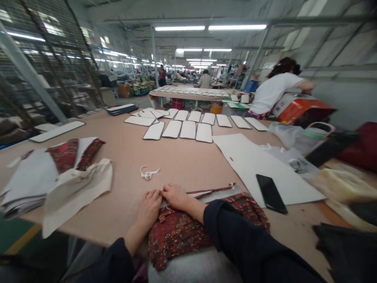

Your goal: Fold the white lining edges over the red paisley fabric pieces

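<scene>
A red-brown patterned fabric piece (179, 236) lies gathered at the table's front edge and hangs over it toward me. Its pale underside shows along the far side, beside a narrow folded strip (212, 192) of the same pattern. At the left end of that far edge my left hand (150, 206) is closed, fingertips bent down on the cloth. My right hand (176, 196) pinches the same corner, its fingers touching the left ones. What lies right under the fingertips is hidden. Just beyond the hands is a small tangle of white string or tape (149, 173).
White rounded panels (187, 129) lie in rows farther back. Left are stacked cloth pieces (35, 177) and a cream cloth (79, 192) overhanging the edge. A phone (271, 193) rests on a large white sheet (250, 161) at right. A person in white (273, 92) bends over an orange bag (304, 108).
</scene>
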A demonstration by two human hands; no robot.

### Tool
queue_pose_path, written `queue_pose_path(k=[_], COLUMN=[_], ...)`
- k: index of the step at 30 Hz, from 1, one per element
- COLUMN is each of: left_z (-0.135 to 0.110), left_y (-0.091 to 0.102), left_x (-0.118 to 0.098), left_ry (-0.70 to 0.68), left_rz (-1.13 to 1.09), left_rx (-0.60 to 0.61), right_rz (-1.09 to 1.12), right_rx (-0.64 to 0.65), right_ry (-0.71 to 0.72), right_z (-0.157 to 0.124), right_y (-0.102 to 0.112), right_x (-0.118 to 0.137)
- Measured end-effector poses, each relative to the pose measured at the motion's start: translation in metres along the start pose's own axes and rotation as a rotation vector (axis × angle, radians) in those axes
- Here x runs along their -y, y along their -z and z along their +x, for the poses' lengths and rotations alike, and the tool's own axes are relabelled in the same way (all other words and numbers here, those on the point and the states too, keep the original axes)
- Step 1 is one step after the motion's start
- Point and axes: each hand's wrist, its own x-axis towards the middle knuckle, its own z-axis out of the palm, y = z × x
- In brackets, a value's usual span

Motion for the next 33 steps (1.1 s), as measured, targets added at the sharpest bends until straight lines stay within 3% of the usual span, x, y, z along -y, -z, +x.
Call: queue_pose_path(k=[3, 6, 9, 11, 14, 16, 19, 22, 27, 33], left_z=[0.003, 0.001, -0.002, 0.0, 0.013, 0.027, 0.049, 0.062, 0.064, 0.063], left_y=[-0.002, -0.002, -0.002, -0.001, 0.007, 0.016, 0.032, 0.038, 0.022, 0.007], left_x=[0.003, 0.003, 0.005, 0.01, 0.016, 0.013, -0.011, -0.052, -0.1, -0.11], left_ry=[-0.04, -0.051, -0.02, 0.017, 0.138, 0.211, 0.146, 0.009, -0.208, -0.204], left_rz=[0.011, -0.006, -0.035, -0.077, -0.191, -0.261, -0.295, -0.206, -0.093, -0.078], left_rx=[-0.011, 0.022, 0.057, 0.097, 0.244, 0.316, 0.312, 0.226, 0.198, 0.309], right_rz=[-0.059, -0.067, -0.024, 0.026, 0.081, 0.116, 0.165, 0.165, 0.134, -0.011], right_rx=[0.023, 0.093, 0.144, 0.135, 0.099, 0.032, -0.089, -0.149, -0.025, 0.142], right_ry=[-0.019, -0.044, -0.121, -0.246, -0.438, -0.485, -0.476, -0.422, -0.347, -0.345], right_z=[-0.003, -0.024, -0.071, -0.111, -0.162, -0.179, -0.176, -0.158, -0.143, -0.135], right_y=[0.005, 0.013, 0.025, 0.033, 0.042, 0.043, 0.039, 0.035, 0.033, 0.037], right_x=[0.0, -0.011, -0.039, -0.063, -0.09, -0.095, -0.086, -0.068, -0.05, -0.04])
